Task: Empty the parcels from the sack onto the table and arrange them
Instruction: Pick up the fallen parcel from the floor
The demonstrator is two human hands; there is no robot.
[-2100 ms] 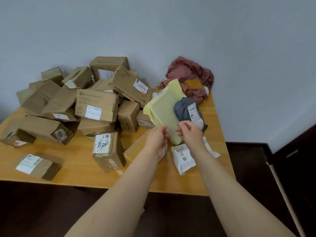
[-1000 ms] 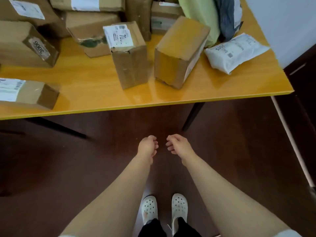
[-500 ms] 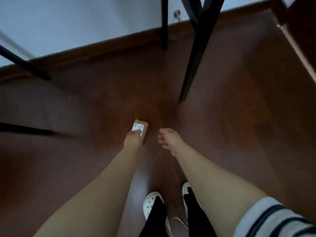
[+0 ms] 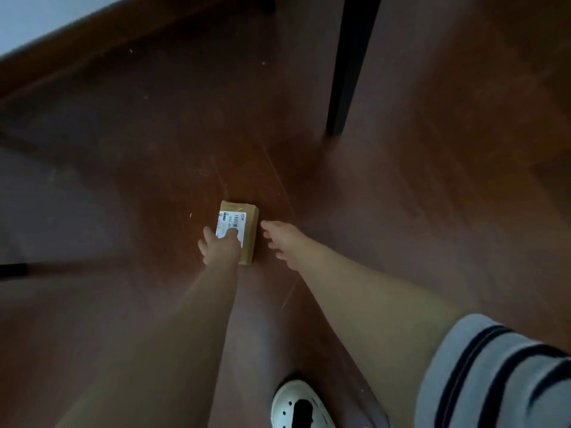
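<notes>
Parcel: a small brown cardboard parcel (image 4: 251, 230), a flat rectangular box with sharp corners and a strip of glossy tape across its far end; it lies flat on the floor, under the left hand and just beside the right hand.
Label: a white paper label (image 4: 235, 222) covers the left part of the top face; it carries a black barcode and digits that read about "502 60"; the small print is too blurred to read, and the near end is hidden under the thumb.
Left hand: the left hand (image 4: 221, 250) grips the near left part of the parcel, thumb on the label, fingers curled down over the left edge.
Right hand: the right hand (image 4: 284, 239) is open with relaxed fingers, just beside the right edge of the parcel and not touching it.
Floor: a dark red-brown wooden floor (image 4: 432, 180), smooth boards with fine scratches and thin seams.
Room around: a black straight leg (image 4: 349, 72) stands well beyond the right hand; a second black leg (image 4: 12, 270) shows far to the left of the left hand; bare floor lies between them.
Edges: a brown skirting board (image 4: 92, 35) and a pale wall (image 4: 31, 20) close the far left.
Person: a grey sleeve with dark stripes (image 4: 494, 375) on the right arm; a white perforated clog (image 4: 299, 406) behind the hands.
</notes>
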